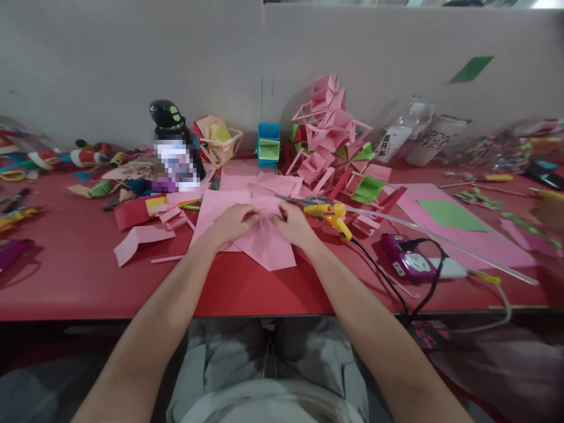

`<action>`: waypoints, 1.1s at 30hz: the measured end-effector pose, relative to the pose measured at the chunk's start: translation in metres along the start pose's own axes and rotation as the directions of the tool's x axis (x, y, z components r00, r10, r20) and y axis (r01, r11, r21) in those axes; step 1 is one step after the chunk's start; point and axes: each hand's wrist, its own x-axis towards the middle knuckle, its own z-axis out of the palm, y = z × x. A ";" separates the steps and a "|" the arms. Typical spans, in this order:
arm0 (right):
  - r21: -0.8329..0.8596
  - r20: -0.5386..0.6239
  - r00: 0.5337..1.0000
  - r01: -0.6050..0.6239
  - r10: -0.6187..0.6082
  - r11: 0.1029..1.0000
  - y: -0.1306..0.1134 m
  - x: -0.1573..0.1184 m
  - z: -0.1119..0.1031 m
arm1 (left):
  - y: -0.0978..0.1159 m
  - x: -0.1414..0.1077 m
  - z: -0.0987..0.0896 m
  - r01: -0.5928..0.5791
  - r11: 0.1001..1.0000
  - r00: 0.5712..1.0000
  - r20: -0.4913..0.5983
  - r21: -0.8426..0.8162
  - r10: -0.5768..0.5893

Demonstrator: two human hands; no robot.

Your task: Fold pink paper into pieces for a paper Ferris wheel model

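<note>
Pink paper [274,249] with creases lies in front of me on the red table, its corner pointing toward me. My left hand [237,223] pinches its left side, thumb against the fingers. On the other side my right hand [292,223] grips the same paper, also with closed fingers. Their fingertips are partly hidden behind the hands and the paper. Beneath and to the left lie flat pink sheets [210,208]. Just right of my right hand rests a yellow glue gun [331,217], with a clear glue stick [440,231] sticking out of it.
Folded pink paper shapes [328,126] pile up at the back. A black bottle [176,132] stands back left, and a blue paper box [268,144] near the wall. To the right are a purple power box [408,258] with a cable and a green sheet [452,215] on pink paper.
</note>
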 end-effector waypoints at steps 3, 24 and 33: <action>0.082 -0.024 0.998 0.059 -0.057 0.995 -0.002 0.001 -0.002 | -0.002 -0.001 -0.006 0.020 0.994 1.000 -0.004 -0.109 -0.020; 0.130 0.020 0.998 -0.067 0.065 0.989 0.006 0.002 0.004 | 0.005 -0.003 0.004 0.078 0.970 0.997 0.024 -0.231 -0.074; 0.091 0.030 0.991 -0.132 0.130 0.987 0.014 0.003 0.010 | 0.004 0.001 0.008 0.104 0.978 0.994 -0.010 -0.179 -0.107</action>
